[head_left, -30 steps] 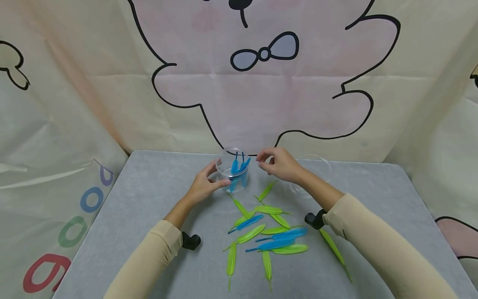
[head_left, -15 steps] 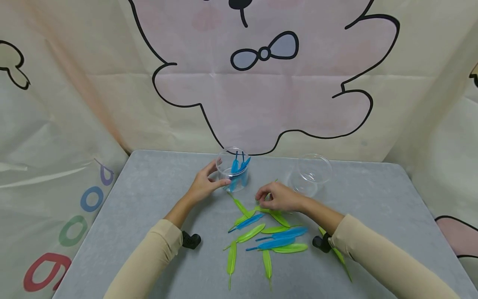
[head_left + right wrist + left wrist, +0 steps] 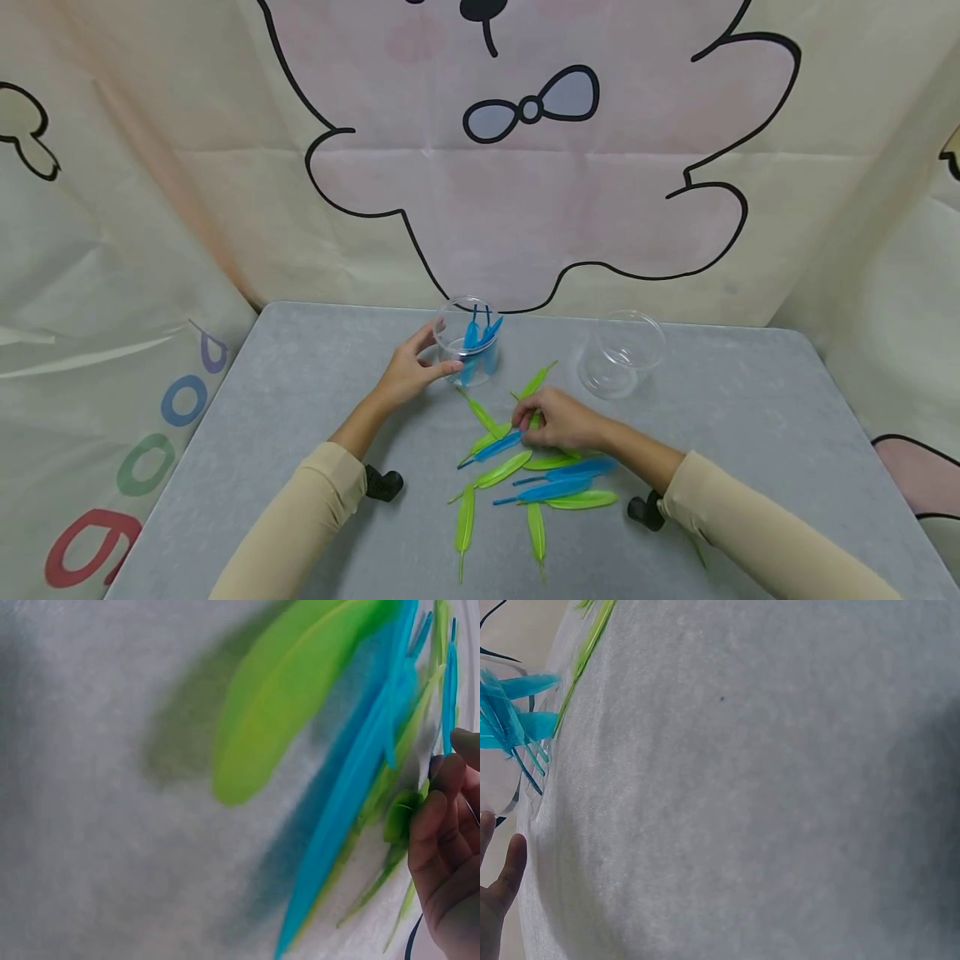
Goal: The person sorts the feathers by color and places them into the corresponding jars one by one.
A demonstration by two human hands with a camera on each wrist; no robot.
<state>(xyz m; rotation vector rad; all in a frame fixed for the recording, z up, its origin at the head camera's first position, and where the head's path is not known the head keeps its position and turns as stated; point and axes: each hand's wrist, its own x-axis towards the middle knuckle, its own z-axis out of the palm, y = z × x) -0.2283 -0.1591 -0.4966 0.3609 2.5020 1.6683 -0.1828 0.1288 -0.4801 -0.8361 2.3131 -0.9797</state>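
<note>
My left hand (image 3: 408,367) grips a clear plastic cup (image 3: 447,337) near the back edge, thumb on its near side. Several blue feathers (image 3: 472,335) stand in this cup, some with quills up. Over the scattered feathers, my right hand (image 3: 564,419) has its fingertips on the broad end of a blue feather (image 3: 491,450) lying on the table. In the right wrist view, thumb and index finger (image 3: 447,774) pinch that feather's (image 3: 450,694) end. Two more blue feathers (image 3: 551,490) lie just nearer, overlapping green ones. Part of the left hand (image 3: 506,881) shows beside the cup in the left wrist view.
A second clear cup (image 3: 609,379) stands to the right of the feathers. Several green feathers (image 3: 465,521) lie spread over the middle of the grey table (image 3: 757,433). One lies mostly hidden under the right sleeve. A printed cloth (image 3: 420,175) hangs behind the table.
My right hand has come down from beside the left cup to the feathers, reaching the blue feather in the last half second. The left hand and its cup stay in place.
</note>
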